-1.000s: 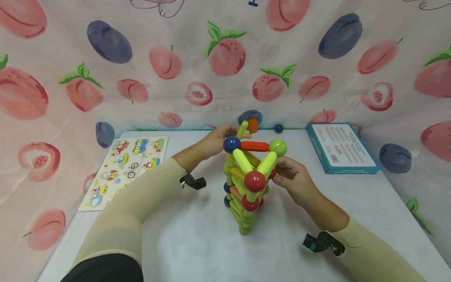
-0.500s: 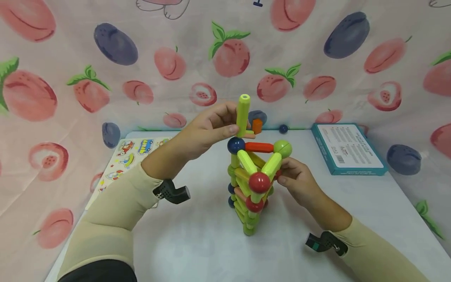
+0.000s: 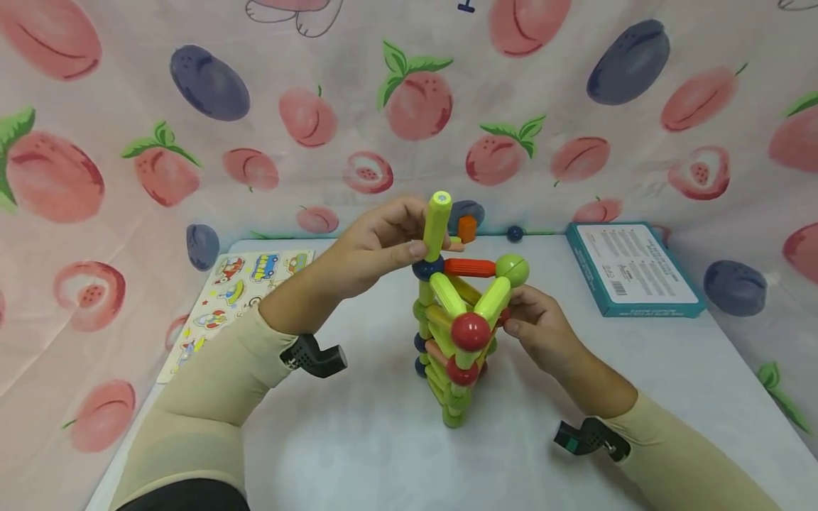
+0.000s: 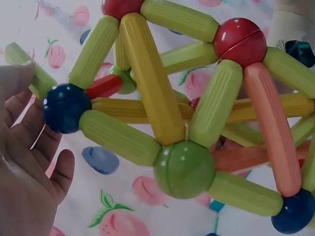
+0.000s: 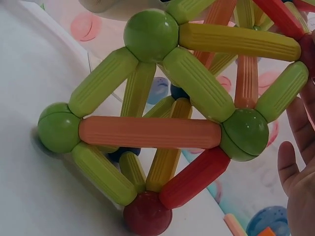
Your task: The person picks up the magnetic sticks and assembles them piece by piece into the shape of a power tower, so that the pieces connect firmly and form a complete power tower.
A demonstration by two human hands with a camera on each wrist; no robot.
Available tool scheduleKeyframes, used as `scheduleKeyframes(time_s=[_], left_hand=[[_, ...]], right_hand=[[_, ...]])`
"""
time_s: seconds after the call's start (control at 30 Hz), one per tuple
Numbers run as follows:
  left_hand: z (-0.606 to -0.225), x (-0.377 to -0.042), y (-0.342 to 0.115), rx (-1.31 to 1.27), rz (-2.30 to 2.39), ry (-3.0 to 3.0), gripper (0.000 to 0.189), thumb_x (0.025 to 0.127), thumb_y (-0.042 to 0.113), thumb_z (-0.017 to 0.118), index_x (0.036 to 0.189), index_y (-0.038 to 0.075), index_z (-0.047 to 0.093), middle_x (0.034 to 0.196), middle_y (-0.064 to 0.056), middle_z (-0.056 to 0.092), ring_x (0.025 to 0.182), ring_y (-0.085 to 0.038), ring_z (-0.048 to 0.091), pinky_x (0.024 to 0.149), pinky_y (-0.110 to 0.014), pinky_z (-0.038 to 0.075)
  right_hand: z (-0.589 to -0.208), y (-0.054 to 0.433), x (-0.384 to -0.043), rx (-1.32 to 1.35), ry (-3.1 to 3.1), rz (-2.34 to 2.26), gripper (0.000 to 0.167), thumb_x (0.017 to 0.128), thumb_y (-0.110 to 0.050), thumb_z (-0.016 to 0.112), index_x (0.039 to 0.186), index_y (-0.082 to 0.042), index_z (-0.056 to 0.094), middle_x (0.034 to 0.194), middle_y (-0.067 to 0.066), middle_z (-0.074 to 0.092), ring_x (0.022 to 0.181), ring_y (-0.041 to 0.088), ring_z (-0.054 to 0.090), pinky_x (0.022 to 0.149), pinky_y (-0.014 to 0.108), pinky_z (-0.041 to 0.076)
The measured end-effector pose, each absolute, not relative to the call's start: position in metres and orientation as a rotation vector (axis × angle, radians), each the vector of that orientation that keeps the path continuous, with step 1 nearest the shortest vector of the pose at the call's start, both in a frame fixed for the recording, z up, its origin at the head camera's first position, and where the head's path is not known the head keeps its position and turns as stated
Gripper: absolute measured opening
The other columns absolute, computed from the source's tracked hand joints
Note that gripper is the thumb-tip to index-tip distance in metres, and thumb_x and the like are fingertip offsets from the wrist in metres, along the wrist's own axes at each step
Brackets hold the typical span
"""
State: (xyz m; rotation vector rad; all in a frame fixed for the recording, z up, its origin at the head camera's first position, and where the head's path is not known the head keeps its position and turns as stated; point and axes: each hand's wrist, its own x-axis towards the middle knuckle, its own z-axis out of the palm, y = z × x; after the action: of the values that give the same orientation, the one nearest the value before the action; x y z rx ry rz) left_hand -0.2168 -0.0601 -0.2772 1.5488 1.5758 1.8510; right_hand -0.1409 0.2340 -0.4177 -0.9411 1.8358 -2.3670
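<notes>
A tall tower of coloured magnetic rods and balls [image 3: 471, 331] stands on the table in the head view. My left hand [image 3: 371, 245] pinches a yellow-green magnetic rod [image 3: 437, 223], which points upward. Its lower end meets the dark blue ball [image 4: 67, 108] at the tower's top left corner, as the left wrist view shows. With thumb and fingers, my right hand [image 3: 543, 323] holds a red ball [image 5: 309, 51] on the tower's right side. A red rod [image 3: 470, 267] links the blue ball to a light green ball [image 3: 513, 270] along the top.
Behind the tower lie an orange piece [image 3: 467, 228] and a loose dark blue ball [image 3: 515, 233]. A picture puzzle board [image 3: 233, 294] is at the left, partly behind my left arm. A teal box [image 3: 633, 270] lies at the back right, before a fruit-print cloth [image 3: 409, 106].
My left hand has come up from behind the tower with the yellow-green rod, then lowered it slightly onto the blue ball. The right hand stays at the red ball.
</notes>
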Motion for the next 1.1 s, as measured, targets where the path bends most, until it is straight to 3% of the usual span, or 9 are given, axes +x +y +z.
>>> scheduleKeyframes(time_s=[0.23, 0.3, 0.4, 0.5, 0.57, 0.63, 0.73, 0.9, 1.1], left_hand=[[-0.282, -0.216, -0.059, 1.486, 1.909, 1.525, 0.044, 0.1, 0.043, 0.074, 0.126, 0.01, 0.06, 0.116, -0.006, 0.069, 0.12, -0.028, 0.069, 0.102, -0.039, 0.054], [-0.283, -0.215, -0.058, 1.492, 1.917, 1.53, 0.042, 0.1, 0.045, 0.073, 0.126, 0.015, 0.061, 0.118, -0.005, 0.069, 0.12, -0.027, 0.068, 0.103, -0.04, 0.054], [-0.291, -0.213, -0.057, 1.449, 1.97, 1.563, 0.035, 0.106, 0.047, 0.066, 0.129, 0.021, 0.062, 0.121, -0.003, 0.067, 0.117, -0.024, 0.063, 0.104, -0.041, 0.05], [-0.309, -0.208, -0.059, 1.311, 2.027, 1.645, 0.033, 0.109, 0.031, 0.051, 0.132, 0.009, 0.062, 0.122, -0.001, 0.064, 0.114, -0.022, 0.058, 0.105, -0.042, 0.046], [-0.328, -0.204, -0.062, 1.185, 2.033, 1.719, 0.036, 0.105, 0.017, 0.046, 0.133, -0.003, 0.059, 0.122, 0.0, 0.064, 0.115, -0.021, 0.057, 0.105, -0.041, 0.045], [-0.346, -0.199, -0.067, 1.125, 1.987, 1.804, 0.037, 0.104, 0.007, 0.044, 0.134, -0.011, 0.055, 0.123, -0.003, 0.064, 0.118, -0.022, 0.058, 0.109, -0.045, 0.046], [-0.365, -0.192, -0.073, 1.154, 1.863, 1.958, 0.032, 0.106, 0.003, 0.048, 0.134, -0.009, 0.058, 0.125, -0.008, 0.067, 0.12, -0.024, 0.06, 0.109, -0.045, 0.048], [-0.377, -0.182, -0.076, 1.245, 1.738, 2.072, 0.028, 0.11, 0.005, 0.051, 0.135, -0.001, 0.063, 0.128, -0.013, 0.069, 0.119, -0.025, 0.063, 0.108, -0.044, 0.051], [-0.383, -0.18, -0.072, 1.288, 1.701, 2.082, 0.033, 0.111, 0.015, 0.056, 0.142, 0.003, 0.06, 0.133, -0.01, 0.069, 0.121, -0.023, 0.062, 0.107, -0.043, 0.049]], right_hand=[[-0.419, 0.234, -0.143, -0.946, 1.793, -2.375, 0.024, 0.104, -0.014, 0.07, 0.128, -0.012, 0.07, 0.118, 0.002, 0.072, 0.106, 0.014, 0.069, 0.096, 0.029, 0.059], [-0.419, 0.234, -0.145, -0.985, 1.77, -2.369, 0.024, 0.106, -0.013, 0.064, 0.13, -0.012, 0.069, 0.119, 0.001, 0.071, 0.108, 0.014, 0.067, 0.097, 0.028, 0.058], [-0.419, 0.237, -0.153, -1.121, 1.65, -2.371, 0.036, 0.111, -0.012, 0.042, 0.14, -0.007, 0.062, 0.124, 0.002, 0.068, 0.112, 0.015, 0.063, 0.101, 0.029, 0.054], [-0.419, 0.239, -0.168, -1.045, 1.663, -2.426, 0.044, 0.111, -0.009, 0.029, 0.136, -0.008, 0.065, 0.119, 0.001, 0.069, 0.111, 0.015, 0.062, 0.103, 0.031, 0.052], [-0.416, 0.239, -0.184, -0.779, 1.936, -2.399, 0.039, 0.112, -0.011, 0.035, 0.129, -0.009, 0.069, 0.114, 0.002, 0.07, 0.112, 0.018, 0.061, 0.105, 0.035, 0.05], [-0.414, 0.237, -0.202, -0.475, 2.292, -2.182, 0.026, 0.11, -0.009, 0.051, 0.123, -0.013, 0.074, 0.113, 0.002, 0.072, 0.112, 0.02, 0.062, 0.104, 0.038, 0.051], [-0.414, 0.232, -0.238, -0.27, 2.717, -1.595, 0.03, 0.103, -0.013, 0.07, 0.132, -0.009, 0.071, 0.124, 0.009, 0.071, 0.118, 0.03, 0.06, 0.1, 0.048, 0.053], [-0.423, 0.227, -0.296, -0.395, 2.937, -0.808, 0.048, 0.101, -0.026, 0.075, 0.146, -0.015, 0.065, 0.136, 0.011, 0.067, 0.124, 0.035, 0.061, 0.103, 0.057, 0.053], [-0.447, 0.235, -0.324, -0.587, 2.858, -0.829, 0.053, 0.099, -0.061, 0.069, 0.146, -0.037, 0.065, 0.14, -0.01, 0.067, 0.13, 0.019, 0.061, 0.114, 0.056, 0.046]])
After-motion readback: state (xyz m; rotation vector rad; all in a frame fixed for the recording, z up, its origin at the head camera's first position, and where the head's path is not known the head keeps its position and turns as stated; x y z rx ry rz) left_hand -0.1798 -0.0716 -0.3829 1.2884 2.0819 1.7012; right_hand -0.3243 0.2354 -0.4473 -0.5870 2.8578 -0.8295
